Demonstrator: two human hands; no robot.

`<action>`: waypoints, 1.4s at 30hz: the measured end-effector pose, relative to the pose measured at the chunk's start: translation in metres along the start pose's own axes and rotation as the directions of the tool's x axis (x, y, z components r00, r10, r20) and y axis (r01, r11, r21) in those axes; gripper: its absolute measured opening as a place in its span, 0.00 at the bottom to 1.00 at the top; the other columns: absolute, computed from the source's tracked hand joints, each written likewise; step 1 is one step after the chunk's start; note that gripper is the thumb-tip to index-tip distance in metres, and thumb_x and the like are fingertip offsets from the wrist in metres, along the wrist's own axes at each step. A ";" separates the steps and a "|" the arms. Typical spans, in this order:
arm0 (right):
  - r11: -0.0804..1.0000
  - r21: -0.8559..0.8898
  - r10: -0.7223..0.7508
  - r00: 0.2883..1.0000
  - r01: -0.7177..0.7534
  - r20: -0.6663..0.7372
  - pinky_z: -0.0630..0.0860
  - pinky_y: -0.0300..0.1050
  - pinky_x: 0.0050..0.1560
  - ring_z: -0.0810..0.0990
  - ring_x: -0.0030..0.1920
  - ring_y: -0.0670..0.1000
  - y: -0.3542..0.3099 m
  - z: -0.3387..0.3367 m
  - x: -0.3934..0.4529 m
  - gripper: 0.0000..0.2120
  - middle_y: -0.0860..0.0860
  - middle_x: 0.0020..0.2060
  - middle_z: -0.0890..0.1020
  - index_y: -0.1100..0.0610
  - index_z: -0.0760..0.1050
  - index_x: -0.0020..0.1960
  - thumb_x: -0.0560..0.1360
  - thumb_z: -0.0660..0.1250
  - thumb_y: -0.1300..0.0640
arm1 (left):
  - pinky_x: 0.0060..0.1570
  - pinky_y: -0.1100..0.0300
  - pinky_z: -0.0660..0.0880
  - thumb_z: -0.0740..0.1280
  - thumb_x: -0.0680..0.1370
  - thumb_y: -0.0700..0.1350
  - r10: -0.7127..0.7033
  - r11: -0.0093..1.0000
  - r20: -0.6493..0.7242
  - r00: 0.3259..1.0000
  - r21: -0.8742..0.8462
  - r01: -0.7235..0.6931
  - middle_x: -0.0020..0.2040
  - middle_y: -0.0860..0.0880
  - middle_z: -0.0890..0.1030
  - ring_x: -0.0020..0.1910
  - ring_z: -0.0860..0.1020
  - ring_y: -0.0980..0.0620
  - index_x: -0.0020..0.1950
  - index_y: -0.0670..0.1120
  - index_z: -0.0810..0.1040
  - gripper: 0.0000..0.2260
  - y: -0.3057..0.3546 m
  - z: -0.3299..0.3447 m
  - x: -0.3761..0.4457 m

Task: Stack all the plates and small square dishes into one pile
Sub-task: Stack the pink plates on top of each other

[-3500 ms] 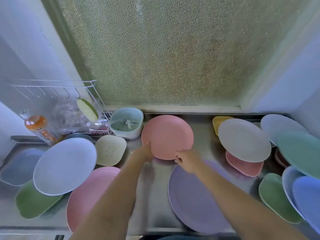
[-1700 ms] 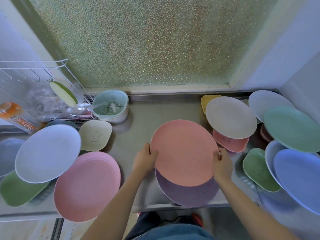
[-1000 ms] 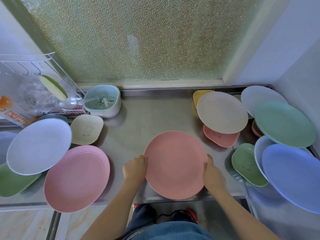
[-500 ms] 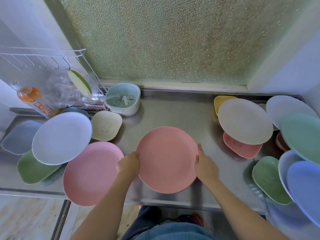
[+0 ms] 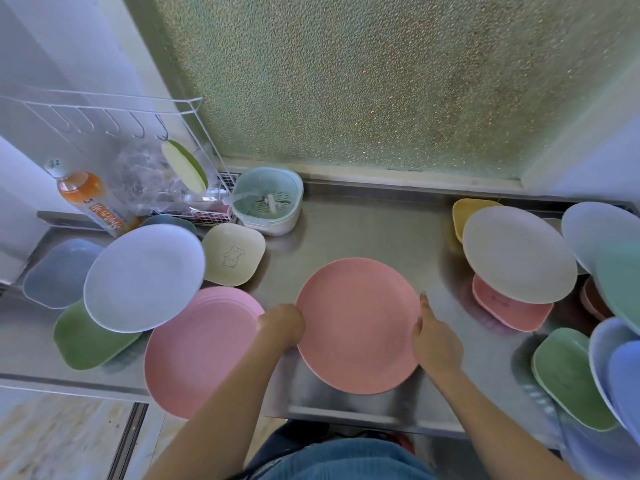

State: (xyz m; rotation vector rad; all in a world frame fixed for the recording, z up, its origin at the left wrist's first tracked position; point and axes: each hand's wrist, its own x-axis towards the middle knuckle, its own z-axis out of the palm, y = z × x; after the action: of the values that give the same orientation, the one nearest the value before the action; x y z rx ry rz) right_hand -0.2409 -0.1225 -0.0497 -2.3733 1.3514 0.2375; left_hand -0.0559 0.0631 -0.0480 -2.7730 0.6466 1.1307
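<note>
- Down at the near middle of the steel table, a salmon-pink plate lies flat, and that looks like the start of the pile.
- Left hand curls against the plate's left rim, fingers tucked at the edge; right hand sits at the right rim with fingers pressed together and pointing away from the person. Whether either one actually grips the rim is hard to tell; they seem to be steadying or centring it, which makes sense if more stuff is going on top.
- Pretty much everything else is scattered, so the job looks barely begun.
- Left side: a bigger pink plate pokes over the table's front edge, and a pale blue-white plate rests tilted over a green square dish, overlapping the pink one's rim. A blue-grey square dish and a cream square dish with a little drawing sit behind.
- Right side: a beige plate perches on a red square dish, with a yellow dish behind it and a green square dish leaning nearer the front edge. More plates crowd the far right.
- Guess: the propped plates could slide when pulled out, so lifting top ones first seems safest.
</note>
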 end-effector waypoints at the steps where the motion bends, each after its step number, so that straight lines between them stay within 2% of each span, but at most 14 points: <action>1: 1.000 -0.006 0.007 1.000 -0.006 0.006 0.72 0.47 0.46 0.78 0.46 0.57 0.000 0.000 -0.001 0.26 0.56 0.49 0.80 0.47 0.45 0.77 0.81 0.49 0.55 | 0.57 0.51 0.72 0.51 0.79 0.40 0.000 1.000 0.003 1.000 -0.012 0.000 0.63 0.43 0.76 0.60 0.76 0.42 0.64 0.42 0.72 0.17 0.000 0.000 0.000; 3: 0.999 -0.041 0.003 1.000 -0.003 -0.001 0.72 0.47 0.45 0.78 0.46 0.56 -0.001 -0.001 -0.004 0.27 0.56 0.51 0.79 0.49 0.44 0.77 0.80 0.50 0.52 | 0.57 0.50 0.72 0.50 0.81 0.47 0.009 0.999 -0.065 0.998 -0.043 -0.012 0.60 0.44 0.77 0.59 0.77 0.42 0.62 0.43 0.74 0.18 -0.003 -0.003 -0.005; 6: 0.994 -0.105 -0.030 0.994 0.018 -0.105 0.75 0.52 0.46 0.76 0.56 0.58 -0.008 -0.002 -0.011 0.29 0.57 0.61 0.73 0.54 0.48 0.76 0.79 0.54 0.49 | 0.52 0.52 0.71 0.46 0.81 0.58 -0.027 0.986 -0.258 0.966 -0.166 -0.017 0.53 0.42 0.80 0.53 0.78 0.40 0.55 0.43 0.77 0.26 -0.016 -0.005 -0.013; 10: 0.958 0.008 -0.283 0.952 0.286 -0.111 0.75 0.52 0.46 0.75 0.56 0.57 -0.047 0.004 -0.025 0.26 0.56 0.62 0.74 0.53 0.58 0.74 0.77 0.58 0.52 | 0.37 0.57 0.66 0.47 0.82 0.49 -0.103 0.985 -0.408 0.907 -0.166 0.037 0.51 0.42 0.80 0.47 0.79 0.41 0.60 0.44 0.72 0.17 -0.049 0.004 -0.017; 14: 0.761 0.100 -0.646 0.763 0.641 0.020 0.73 0.50 0.47 0.76 0.56 0.57 -0.117 0.019 -0.041 0.24 0.54 0.56 0.79 0.54 0.61 0.73 0.77 0.58 0.56 | 0.41 0.55 0.68 0.54 0.80 0.49 -0.285 0.926 -0.507 0.814 -0.366 0.096 0.48 0.42 0.80 0.49 0.77 0.41 0.55 0.41 0.71 0.14 -0.083 0.012 -0.028; 17: 0.648 0.052 -0.762 0.644 0.760 0.071 0.69 0.51 0.54 0.75 0.56 0.57 -0.168 0.034 -0.049 0.24 0.54 0.53 0.80 0.56 0.60 0.73 0.78 0.56 0.56 | 0.46 0.51 0.70 0.58 0.75 0.42 -0.374 0.909 -0.556 0.742 -0.378 0.175 0.45 0.43 0.79 0.48 0.75 0.42 0.48 0.41 0.72 0.07 -0.107 0.018 -0.038; 21: 0.653 -0.106 -0.724 0.659 0.750 0.202 0.64 0.55 0.59 0.68 0.61 0.59 -0.205 0.052 -0.051 0.24 0.56 0.57 0.79 0.56 0.56 0.73 0.79 0.54 0.53 | 0.54 0.45 0.71 0.59 0.71 0.37 -0.562 0.800 -0.480 0.674 -0.524 0.293 0.53 0.40 0.76 0.57 0.72 0.39 0.54 0.38 0.72 0.12 -0.132 0.026 -0.051; 24: 0.654 -0.217 -0.680 0.689 0.725 0.250 0.64 0.54 0.57 0.70 0.60 0.59 -0.216 0.058 -0.055 0.23 0.57 0.56 0.80 0.56 0.56 0.72 0.79 0.54 0.54 | 0.52 0.44 0.70 0.59 0.69 0.33 -0.667 0.701 -0.402 0.627 -0.623 0.347 0.56 0.38 0.73 0.58 0.70 0.37 0.56 0.37 0.69 0.15 -0.145 0.030 -0.056; 27: 0.686 -0.237 -0.613 0.722 0.688 0.321 0.64 0.55 0.58 0.71 0.59 0.60 -0.223 0.065 -0.061 0.23 0.58 0.56 0.79 0.56 0.55 0.71 0.78 0.55 0.58 | 0.47 0.46 0.69 0.56 0.72 0.33 -0.715 0.569 -0.220 0.664 -0.735 0.369 0.60 0.38 0.72 0.59 0.71 0.37 0.61 0.39 0.64 0.17 -0.163 0.032 -0.057; 30: 0.738 -0.197 -0.571 0.753 0.645 0.326 0.66 0.53 0.55 0.72 0.57 0.61 -0.224 0.072 -0.062 0.22 0.60 0.55 0.78 0.57 0.58 0.68 0.75 0.54 0.64 | 0.42 0.47 0.71 0.53 0.76 0.36 -0.723 0.484 -0.123 0.680 -0.793 0.371 0.55 0.38 0.76 0.52 0.76 0.37 0.58 0.41 0.65 0.11 -0.178 0.036 -0.057; 33: 0.786 -0.043 -0.588 0.768 0.616 0.254 0.66 0.50 0.47 0.74 0.55 0.61 -0.220 0.071 -0.059 0.19 0.58 0.53 0.78 0.56 0.64 0.66 0.75 0.54 0.64 | 0.36 0.54 0.69 0.53 0.79 0.46 -0.720 0.470 -0.116 0.684 -0.807 0.358 0.41 0.41 0.77 0.36 0.74 0.43 0.47 0.40 0.69 0.10 -0.187 0.042 -0.062; 37: 0.805 0.275 -0.581 0.791 0.525 0.190 0.71 0.47 0.58 0.75 0.61 0.56 -0.216 0.065 -0.048 0.20 0.54 0.61 0.78 0.54 0.69 0.68 0.78 0.54 0.62 | 0.28 0.63 0.60 0.54 0.78 0.55 -0.750 0.423 -0.119 0.651 -0.843 0.333 0.26 0.48 0.67 0.25 0.65 0.48 0.28 0.45 0.63 0.22 -0.184 0.048 -0.071; 39: 0.781 0.448 -0.563 0.802 0.436 0.200 0.69 0.42 0.62 0.74 0.64 0.52 -0.213 0.053 -0.044 0.19 0.51 0.63 0.77 0.55 0.71 0.67 0.78 0.54 0.62 | 0.27 0.63 0.55 0.56 0.78 0.56 -0.746 0.386 -0.116 0.655 -0.878 0.284 0.24 0.50 0.61 0.23 0.61 0.49 0.26 0.46 0.58 0.23 -0.178 0.047 -0.073; 42: 0.764 0.516 -0.523 0.840 0.388 0.144 0.69 0.41 0.58 0.76 0.61 0.50 -0.197 0.031 -0.031 0.17 0.50 0.61 0.79 0.56 0.75 0.64 0.78 0.56 0.61 | 0.27 0.63 0.56 0.57 0.76 0.57 -0.682 0.405 -0.109 0.723 -0.879 0.250 0.25 0.49 0.61 0.25 0.60 0.47 0.26 0.46 0.57 0.23 -0.158 0.042 -0.073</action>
State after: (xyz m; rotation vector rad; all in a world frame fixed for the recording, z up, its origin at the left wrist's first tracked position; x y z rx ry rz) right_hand -0.0873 0.0049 -0.0170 -2.0676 0.5689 0.0817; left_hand -0.0647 0.2419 -0.0423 -3.6067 -1.0228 0.6938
